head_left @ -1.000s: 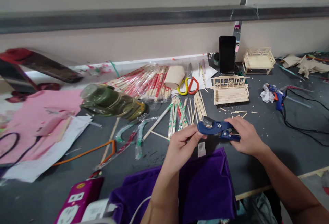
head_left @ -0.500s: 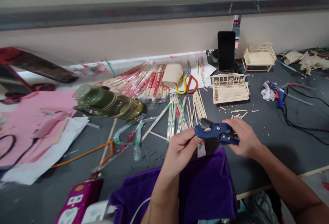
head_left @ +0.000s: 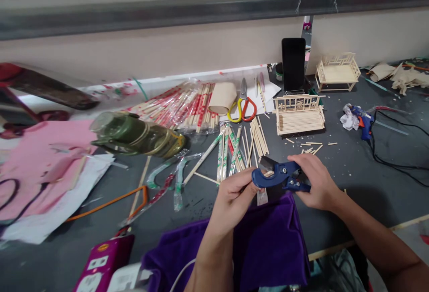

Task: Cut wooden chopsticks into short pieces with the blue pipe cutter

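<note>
My right hand (head_left: 317,182) is wrapped round the handles of a blue pipe cutter (head_left: 276,173), whose dark blade stands apart from its curved lower jaw. At the jaw's tip my left hand (head_left: 236,196) is closed in a pinch. A short bit of pale wooden stick (head_left: 268,173) shows in the jaw beside those fingers; the fingers hide the rest. Just behind the hands lie bare wooden sticks (head_left: 259,135) and paper-wrapped chopsticks (head_left: 223,153). Further back stands a small model bench made of sticks (head_left: 300,122), with short cut pieces (head_left: 311,150) in front of it.
Scissors (head_left: 244,100), a phone (head_left: 293,65) and a second model bench (head_left: 338,73) are at the back. A glue gun (head_left: 365,122) with its cord lies right. On the left are a green bottle (head_left: 137,135), a purple power strip (head_left: 103,263) and pink paper (head_left: 30,162). Purple cloth (head_left: 268,247) lies below my hands.
The cutter has tilted and shifted slightly to the left and down in my hands, and a bit more pale wood shows in its jaw. The view has moved slightly.
</note>
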Motion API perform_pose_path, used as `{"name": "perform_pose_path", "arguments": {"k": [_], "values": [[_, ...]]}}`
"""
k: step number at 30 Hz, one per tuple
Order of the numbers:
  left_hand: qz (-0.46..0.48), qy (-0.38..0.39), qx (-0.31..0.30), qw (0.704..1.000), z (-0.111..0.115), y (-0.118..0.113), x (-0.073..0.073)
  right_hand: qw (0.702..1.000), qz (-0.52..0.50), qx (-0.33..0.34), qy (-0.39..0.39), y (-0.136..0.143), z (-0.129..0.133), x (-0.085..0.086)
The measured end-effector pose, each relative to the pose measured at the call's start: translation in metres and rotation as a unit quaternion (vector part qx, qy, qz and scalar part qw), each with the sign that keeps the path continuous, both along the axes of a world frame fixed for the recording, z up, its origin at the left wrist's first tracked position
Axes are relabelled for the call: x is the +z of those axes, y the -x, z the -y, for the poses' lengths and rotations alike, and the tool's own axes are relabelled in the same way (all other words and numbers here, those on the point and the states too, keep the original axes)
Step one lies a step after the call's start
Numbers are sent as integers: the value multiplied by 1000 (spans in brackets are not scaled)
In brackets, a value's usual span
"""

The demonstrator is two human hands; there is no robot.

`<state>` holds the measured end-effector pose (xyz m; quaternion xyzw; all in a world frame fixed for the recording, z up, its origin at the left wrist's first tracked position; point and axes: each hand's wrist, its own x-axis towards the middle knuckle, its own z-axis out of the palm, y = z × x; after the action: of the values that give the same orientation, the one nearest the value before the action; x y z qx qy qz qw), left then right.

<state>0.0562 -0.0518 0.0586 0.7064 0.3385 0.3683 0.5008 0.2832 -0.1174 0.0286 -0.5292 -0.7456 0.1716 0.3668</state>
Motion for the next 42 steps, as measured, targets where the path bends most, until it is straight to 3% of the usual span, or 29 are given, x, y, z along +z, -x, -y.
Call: {"name": "perform_pose_path", "arguments": {"k": [22, 32, 37, 42], "values": [[-1, -32, 3, 999, 1, 1, 4, 1000, -8, 7, -21, -1, 0, -1], [32, 43, 66, 996, 6, -2, -3, 1000, -5, -8, -12, -1, -2, -5], [48, 79, 68, 993, 8, -7, -3, 1000, -14, -1, 6, 0, 0, -7], [53, 59, 129, 988, 5, -8, -4, 998, -40, -2, 44, -1, 0, -9]]}}
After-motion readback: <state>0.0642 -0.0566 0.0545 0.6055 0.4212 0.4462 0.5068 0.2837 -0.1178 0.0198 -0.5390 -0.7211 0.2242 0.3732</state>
